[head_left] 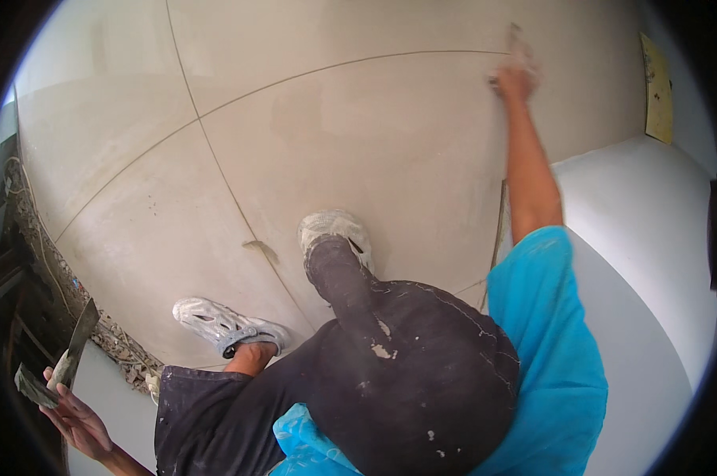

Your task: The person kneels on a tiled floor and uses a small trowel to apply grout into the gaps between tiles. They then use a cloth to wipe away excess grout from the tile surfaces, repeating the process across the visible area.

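Observation:
My left hand [79, 424] is at the lower left, its fingers closed round what looks like a trowel. A long grey blade [79, 341] rises from it, and a grey, rough-edged piece [34, 387] juts out beside the fingers; how the two join is hidden. My right hand [517, 75] reaches far out to the upper right, over the end of a dark joint line between the large beige tiles [358, 135]. Motion smears its fingers, and a small dark tip shows beyond them. Whether that tip belongs to something held, I cannot tell.
My feet, in pale, dusty clogs [230, 324], stand on the tiles. A small grey smear [261, 251] lies on a joint by them. Rubble and a cable [45, 262] run along the left edge. A white curved surface [636, 206] and a yellow panel [657, 91] are at right.

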### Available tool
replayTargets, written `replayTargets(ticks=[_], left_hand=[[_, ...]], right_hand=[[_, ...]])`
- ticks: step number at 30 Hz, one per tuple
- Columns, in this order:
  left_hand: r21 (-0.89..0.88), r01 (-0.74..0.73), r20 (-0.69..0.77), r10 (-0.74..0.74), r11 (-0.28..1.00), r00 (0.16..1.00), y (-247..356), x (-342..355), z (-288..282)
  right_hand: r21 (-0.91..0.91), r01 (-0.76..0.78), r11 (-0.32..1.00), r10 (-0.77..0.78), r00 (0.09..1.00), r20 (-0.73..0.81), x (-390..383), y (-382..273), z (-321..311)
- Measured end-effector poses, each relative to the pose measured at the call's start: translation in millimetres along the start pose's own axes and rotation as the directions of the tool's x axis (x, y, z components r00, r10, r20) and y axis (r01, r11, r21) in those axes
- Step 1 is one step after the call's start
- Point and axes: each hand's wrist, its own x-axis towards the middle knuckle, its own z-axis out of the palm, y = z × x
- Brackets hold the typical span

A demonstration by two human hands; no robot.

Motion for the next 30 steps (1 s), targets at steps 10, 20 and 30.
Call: replayTargets(ticks=[10,20,30], left_hand=[[-0.044,0.034,0.224,-0.023,0.998,0.974,-13,27,46],[0.06,-0.084,0.061,0.081,0.995,0.995,-6,11,10],[0.056,-0.074,-0.174,0.083,0.996,0.981,4,-26,4]], right_hand=[[0.521,0.683,0.512,-0.461,0.73,-0.504,-160,-288,25],[0.159,0.428,0.89,-0.295,0.804,-0.516,12,-138,21],[-0.031,0.599,0.8,-0.506,0.646,-0.572,-93,-220,74]])
